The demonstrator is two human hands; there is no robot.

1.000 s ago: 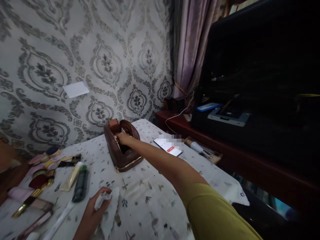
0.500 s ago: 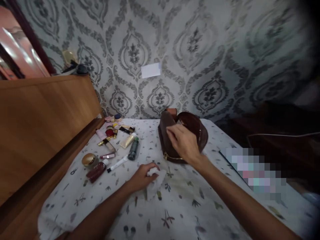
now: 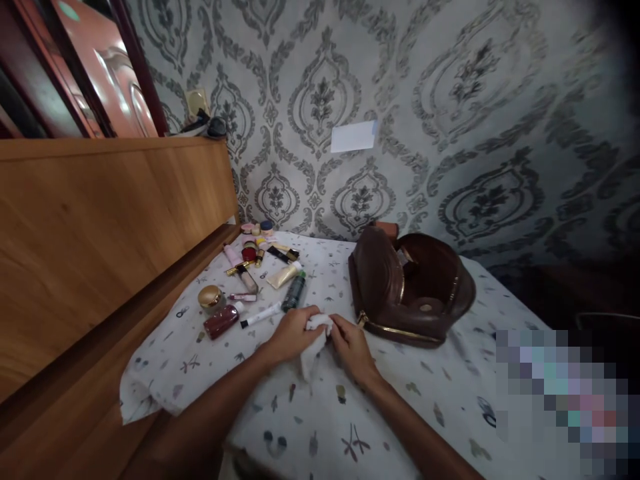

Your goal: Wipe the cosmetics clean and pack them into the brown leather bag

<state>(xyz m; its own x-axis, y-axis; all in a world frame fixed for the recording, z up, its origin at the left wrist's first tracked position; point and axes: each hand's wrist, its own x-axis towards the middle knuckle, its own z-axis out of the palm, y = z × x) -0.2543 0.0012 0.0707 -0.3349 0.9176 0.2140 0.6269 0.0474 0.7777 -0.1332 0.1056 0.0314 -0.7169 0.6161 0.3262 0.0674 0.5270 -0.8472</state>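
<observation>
Left of the bag, the left hand grips a tissue; the right hand, bag-side, touches it, grip unclear.

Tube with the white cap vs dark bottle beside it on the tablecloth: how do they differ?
Color: the tube is pale beige, the bottle dark green.
Cap: the tube's is white, the bottle's green.
Position: the bottle is nearer the left hand, the tube farther off.
Shared: both lie on the patterned tablecloth, caps pointing away from the person.
</observation>
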